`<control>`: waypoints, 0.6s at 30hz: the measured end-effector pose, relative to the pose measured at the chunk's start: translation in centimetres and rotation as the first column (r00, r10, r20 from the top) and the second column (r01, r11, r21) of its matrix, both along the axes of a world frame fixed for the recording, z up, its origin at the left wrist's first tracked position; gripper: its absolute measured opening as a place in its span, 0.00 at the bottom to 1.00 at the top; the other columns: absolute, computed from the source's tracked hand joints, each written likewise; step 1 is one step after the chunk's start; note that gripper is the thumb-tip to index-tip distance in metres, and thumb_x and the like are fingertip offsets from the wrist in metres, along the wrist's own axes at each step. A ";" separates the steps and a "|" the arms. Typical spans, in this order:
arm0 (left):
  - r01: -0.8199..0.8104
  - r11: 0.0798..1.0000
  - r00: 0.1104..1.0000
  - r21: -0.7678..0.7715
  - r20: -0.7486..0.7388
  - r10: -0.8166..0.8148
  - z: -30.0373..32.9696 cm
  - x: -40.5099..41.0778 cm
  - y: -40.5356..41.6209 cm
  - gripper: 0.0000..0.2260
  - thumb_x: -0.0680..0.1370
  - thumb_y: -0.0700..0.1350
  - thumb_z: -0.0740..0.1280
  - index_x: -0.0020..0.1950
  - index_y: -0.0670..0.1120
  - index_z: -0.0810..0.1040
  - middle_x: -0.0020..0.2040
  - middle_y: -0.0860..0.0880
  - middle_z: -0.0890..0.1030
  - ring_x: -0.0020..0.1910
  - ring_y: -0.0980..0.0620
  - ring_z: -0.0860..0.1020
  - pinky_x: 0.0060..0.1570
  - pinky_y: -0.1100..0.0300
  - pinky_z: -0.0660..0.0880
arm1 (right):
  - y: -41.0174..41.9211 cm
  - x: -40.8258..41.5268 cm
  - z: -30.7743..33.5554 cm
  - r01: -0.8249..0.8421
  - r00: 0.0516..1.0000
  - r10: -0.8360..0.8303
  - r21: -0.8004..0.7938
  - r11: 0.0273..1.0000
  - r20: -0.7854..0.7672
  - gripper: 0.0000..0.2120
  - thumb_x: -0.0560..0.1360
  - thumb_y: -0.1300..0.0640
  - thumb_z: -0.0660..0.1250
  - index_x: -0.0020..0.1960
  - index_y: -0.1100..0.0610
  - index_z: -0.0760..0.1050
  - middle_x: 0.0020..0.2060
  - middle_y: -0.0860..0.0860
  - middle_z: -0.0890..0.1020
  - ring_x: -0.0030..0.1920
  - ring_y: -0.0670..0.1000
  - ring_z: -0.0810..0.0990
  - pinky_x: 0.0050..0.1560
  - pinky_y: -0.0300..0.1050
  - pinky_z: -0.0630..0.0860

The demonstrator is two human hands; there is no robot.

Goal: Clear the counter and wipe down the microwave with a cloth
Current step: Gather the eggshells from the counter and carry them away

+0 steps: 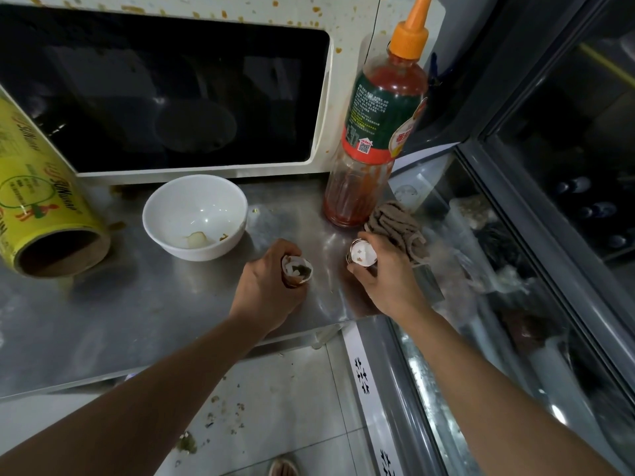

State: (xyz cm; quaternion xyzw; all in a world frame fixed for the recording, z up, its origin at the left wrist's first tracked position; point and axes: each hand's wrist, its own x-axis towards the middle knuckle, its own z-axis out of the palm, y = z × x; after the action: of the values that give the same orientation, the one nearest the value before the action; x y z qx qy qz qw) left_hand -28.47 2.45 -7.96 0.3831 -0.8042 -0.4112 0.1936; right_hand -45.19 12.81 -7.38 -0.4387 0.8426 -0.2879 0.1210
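2 hands, each gripping a broken eggshell half over the steel counter [103, 321].

The left hand [271, 283] curls its fingers around an eggshell half [297, 269], open end up, just above the counter in front of the white bowl [195, 216]. The right hand [385, 273] wraps fingers and thumb round a second eggshell half [362, 253], beside the brown cloth [398, 231] that lies crumpled at the counter's right edge, touching the back of that hand. A sauce bottle [385, 125] with an orange cap stands behind the cloth, next to the splattered microwave [165, 91]. A yellow cling-film roll [41, 201] lies at left.
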 end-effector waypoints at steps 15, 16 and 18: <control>0.043 0.998 0.999 -0.041 -0.023 -0.044 -0.4 -1.8 0.6 0.16 0.66 0.42 0.75 0.50 0.51 0.73 0.39 0.55 0.78 0.37 0.57 0.77 0.38 0.69 0.72 | 0.4 -0.1 -0.8 -0.020 1.000 0.020 -0.034 0.999 0.013 0.25 0.69 0.60 0.74 0.63 0.56 0.71 0.56 0.53 0.79 0.57 0.51 0.75 0.56 0.36 0.67; 0.047 0.998 0.999 -0.042 -0.024 -0.048 -0.4 -2.0 0.6 0.16 0.66 0.42 0.75 0.49 0.51 0.73 0.39 0.56 0.78 0.37 0.57 0.77 0.38 0.69 0.72 | 0.5 0.0 -0.9 -0.021 1.000 0.021 -0.039 0.999 0.005 0.25 0.69 0.60 0.74 0.64 0.56 0.71 0.56 0.53 0.79 0.57 0.51 0.76 0.56 0.36 0.67; 0.054 0.998 0.998 -0.038 -0.028 -0.055 -0.4 -2.3 0.7 0.16 0.66 0.42 0.75 0.49 0.51 0.73 0.38 0.56 0.78 0.36 0.58 0.76 0.38 0.69 0.72 | 0.6 0.0 -1.0 -0.015 1.000 0.015 -0.064 0.998 0.001 0.25 0.68 0.61 0.74 0.63 0.55 0.72 0.55 0.52 0.79 0.57 0.51 0.76 0.55 0.33 0.66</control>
State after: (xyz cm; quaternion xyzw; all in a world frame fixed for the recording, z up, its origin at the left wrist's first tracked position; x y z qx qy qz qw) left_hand -30.74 3.19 -8.37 0.3515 -0.8189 -0.4067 0.2012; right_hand -45.20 13.44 -8.40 -0.4485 0.8296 -0.3140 0.1096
